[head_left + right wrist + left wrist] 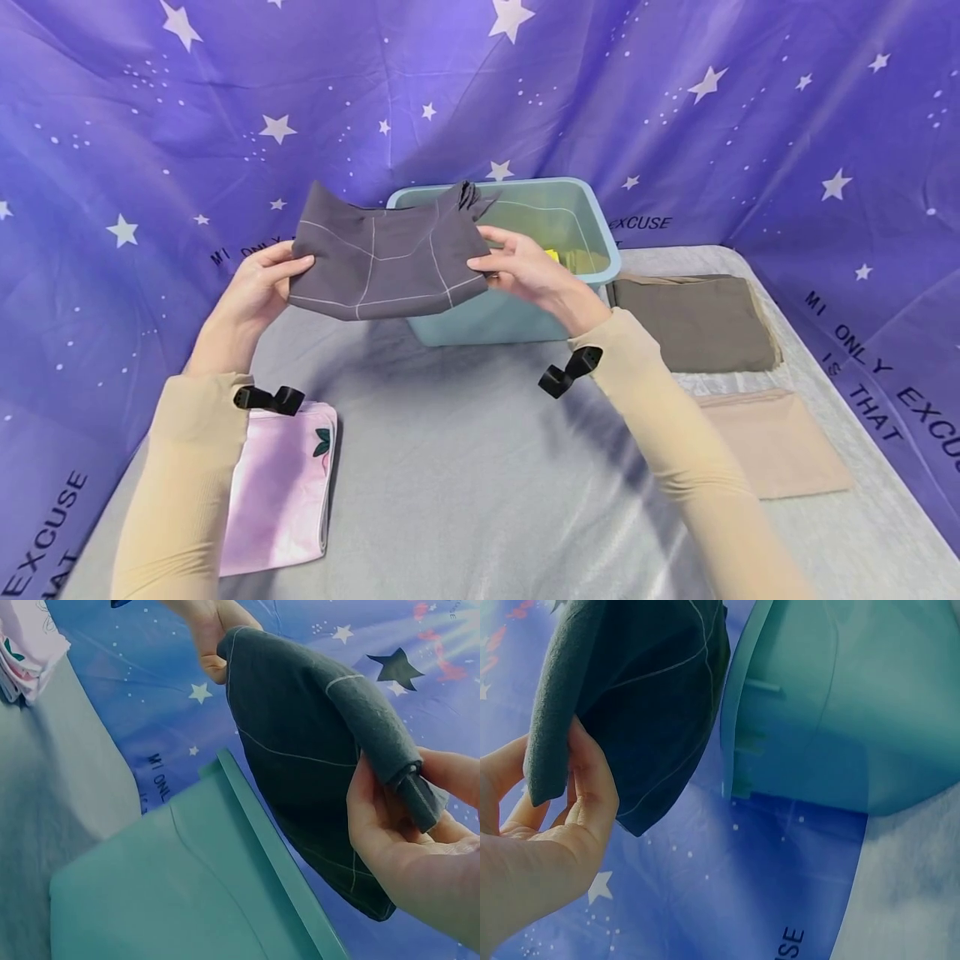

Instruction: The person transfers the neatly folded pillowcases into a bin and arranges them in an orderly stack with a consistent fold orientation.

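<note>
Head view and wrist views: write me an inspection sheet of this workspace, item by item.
Surface: gray fabric cover, slightly wrinkled.
Job's things: dark gray cloth with pale lines, held up near the blue-green bin; folded pink cloth on the person's left; folded brown cloth and beige cloth on the right.
Clutter: nothing seen; something yellow inside the bin is too hidden to identify.
Hands: left hand and right hand grip opposite ends of the dark gray cloth.
Cables: nothing seen.
Surroundings: purple-blue backdrop with stars and lettering.
</note>
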{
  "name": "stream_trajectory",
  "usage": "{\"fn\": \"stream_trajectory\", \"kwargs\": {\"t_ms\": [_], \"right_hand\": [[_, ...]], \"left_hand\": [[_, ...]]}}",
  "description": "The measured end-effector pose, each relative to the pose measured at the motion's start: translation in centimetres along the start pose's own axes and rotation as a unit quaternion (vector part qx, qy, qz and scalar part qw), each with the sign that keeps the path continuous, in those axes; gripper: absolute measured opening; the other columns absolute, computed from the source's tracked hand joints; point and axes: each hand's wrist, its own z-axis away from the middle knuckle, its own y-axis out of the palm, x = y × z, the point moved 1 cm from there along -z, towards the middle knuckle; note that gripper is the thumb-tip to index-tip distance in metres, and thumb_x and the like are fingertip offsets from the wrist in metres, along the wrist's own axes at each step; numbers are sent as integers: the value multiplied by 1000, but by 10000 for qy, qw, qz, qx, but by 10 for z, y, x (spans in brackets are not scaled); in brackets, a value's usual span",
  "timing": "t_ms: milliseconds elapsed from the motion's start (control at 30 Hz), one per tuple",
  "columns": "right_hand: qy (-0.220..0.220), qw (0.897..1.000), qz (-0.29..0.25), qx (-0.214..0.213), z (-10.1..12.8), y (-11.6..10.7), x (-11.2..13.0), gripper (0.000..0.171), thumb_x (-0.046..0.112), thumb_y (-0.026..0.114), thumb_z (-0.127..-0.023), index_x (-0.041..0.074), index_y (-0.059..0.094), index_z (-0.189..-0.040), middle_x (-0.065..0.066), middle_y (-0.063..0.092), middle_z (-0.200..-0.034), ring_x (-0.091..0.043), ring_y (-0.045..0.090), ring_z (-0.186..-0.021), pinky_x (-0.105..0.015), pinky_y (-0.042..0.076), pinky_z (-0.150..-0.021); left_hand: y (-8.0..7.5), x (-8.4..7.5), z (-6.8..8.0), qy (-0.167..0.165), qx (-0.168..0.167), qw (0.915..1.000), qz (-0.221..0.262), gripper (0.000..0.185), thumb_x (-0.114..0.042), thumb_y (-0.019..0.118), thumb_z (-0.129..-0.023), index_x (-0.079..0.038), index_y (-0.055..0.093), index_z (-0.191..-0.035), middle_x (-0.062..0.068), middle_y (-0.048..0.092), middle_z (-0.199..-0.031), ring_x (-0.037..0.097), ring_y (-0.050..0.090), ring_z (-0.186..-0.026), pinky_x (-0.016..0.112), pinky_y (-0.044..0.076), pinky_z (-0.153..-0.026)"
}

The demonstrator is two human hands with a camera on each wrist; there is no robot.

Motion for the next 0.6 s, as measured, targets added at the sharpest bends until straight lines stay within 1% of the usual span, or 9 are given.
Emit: {"fn": "stream_trajectory", "kwargs": {"t_ms": [133, 267, 467, 600], "right_hand": [[-51, 9998, -190, 6, 3, -7, 3, 49, -14, 44, -83, 0, 36, -130, -8, 64, -88, -17, 61, -78, -27, 48, -69], [-111, 9996, -272, -25, 6, -14, 5, 46, -15, 43, -83, 0, 38, -126, -8, 65, -87, -17, 61, -77, -27, 49, -67], [-136, 9994, -243, -203, 14, -24, 10, 42, -15, 44, -83, 3, 43, -121, -7, 65, -83, -15, 61, -72, -23, 45, -61], [-213, 9993, -160, -277, 18, -31, 13, 39, -15, 44, -83, 5, 47, -116, -6, 64, -84, -14, 59, -69, -21, 41, -57]], "left_hand": [[6, 4, -5, -42, -5, 10000, -27, 33, 15, 36, -87, 2, 66, -85, 11, 64, -82, 21, 65, -67, 28, 52, -61], [12, 8, -11, -105, -49, 9999, -8, 31, 14, 38, -87, 1, 66, -86, 11, 64, -82, 21, 65, -66, 28, 52, -61], [22, 14, -19, -208, -92, 9997, -33, 31, 14, 39, -87, -1, 66, -84, 10, 64, -82, 21, 65, -66, 28, 52, -61], [27, 19, -24, -256, -75, 9996, -26, 32, 14, 39, -87, -1, 66, -83, 10, 64, -81, 20, 64, -65, 28, 52, -61]]}}
